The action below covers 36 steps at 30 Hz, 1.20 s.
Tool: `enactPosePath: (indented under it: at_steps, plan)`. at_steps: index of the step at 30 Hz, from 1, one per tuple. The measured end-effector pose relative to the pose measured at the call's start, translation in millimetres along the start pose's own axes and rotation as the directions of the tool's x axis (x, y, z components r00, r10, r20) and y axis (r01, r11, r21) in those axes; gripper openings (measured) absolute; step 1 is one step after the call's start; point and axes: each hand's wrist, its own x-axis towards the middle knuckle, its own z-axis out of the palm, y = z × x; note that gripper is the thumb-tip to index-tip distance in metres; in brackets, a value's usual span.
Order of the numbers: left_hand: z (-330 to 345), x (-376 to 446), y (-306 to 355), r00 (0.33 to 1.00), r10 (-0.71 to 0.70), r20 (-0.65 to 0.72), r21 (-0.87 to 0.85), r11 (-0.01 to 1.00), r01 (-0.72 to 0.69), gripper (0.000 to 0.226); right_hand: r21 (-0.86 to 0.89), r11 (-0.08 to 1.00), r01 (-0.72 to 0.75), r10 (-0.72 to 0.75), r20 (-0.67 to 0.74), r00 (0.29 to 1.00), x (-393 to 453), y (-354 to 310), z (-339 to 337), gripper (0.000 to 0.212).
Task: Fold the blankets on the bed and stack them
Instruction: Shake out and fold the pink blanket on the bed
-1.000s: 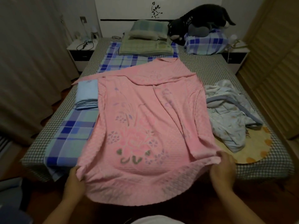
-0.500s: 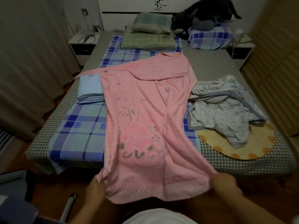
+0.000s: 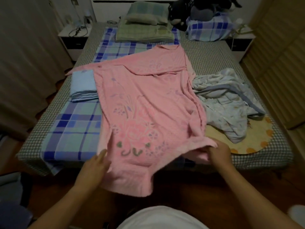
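A pink blanket point(image 3: 145, 100) with a flower pattern lies lengthwise down the middle of the bed point(image 3: 214, 58), its near end hanging over the foot. My right hand point(image 3: 218, 152) pinches the near right corner of the pink blanket. My left hand point(image 3: 94, 164) is flat with fingers apart at the blanket's near left edge, touching it but not gripping. A folded light blue blanket point(image 3: 83, 86) rests on the left side of the bed. A crumpled pale grey-blue blanket point(image 3: 231, 103) is heaped on the right.
A blue plaid sheet point(image 3: 71, 129) covers the left of the mattress. A round yellow mat point(image 3: 244, 142) lies under the crumpled blanket. Green pillows point(image 3: 146, 22), a plaid pillow point(image 3: 209, 28) and a black plush toy point(image 3: 198, 7) sit at the headboard. Nightstands flank the bed.
My left hand let go of the near left corner and opened beside the edge. My right hand carried its corner up and inward over the bed. The camera view has moved closer.
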Motion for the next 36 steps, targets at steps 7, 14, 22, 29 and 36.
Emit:
enactPosePath:
  at_steps: [7, 14, 22, 29, 36]
  plan:
    - [-49, 41, 120, 0.969, 0.088, -0.23, -0.38, 0.909, -0.172, 0.056, 0.294, 0.9, 0.321, -0.324, -0.041, 0.945, 13, -155, -28, 0.023]
    - [-59, 64, 183, 0.956, 0.293, 0.021, -0.157, 0.945, -0.287, 0.09, 0.277, 0.912, 0.303, -0.269, -0.156, 0.95, 14, -269, -22, 0.021]
    - [-4, 79, 195, 1.0, -0.014, 0.014, -0.132, 0.991, 0.016, 0.119, 0.408, 0.873, 0.269, -0.15, -0.3, 0.942, 47, -353, -62, 0.021]
    - [-29, 104, 189, 0.993, -0.11, -0.036, -0.519, 0.852, 0.075, 0.036, 0.507, 0.825, 0.249, -0.055, -0.366, 0.929, 81, -357, -88, 0.028]
    - [-63, 82, 93, 0.999, 0.037, -0.033, -0.218, 0.975, -0.043, 0.049, 0.648, 0.716, 0.261, 0.331, -0.644, 0.689, 137, -250, -130, 0.013]
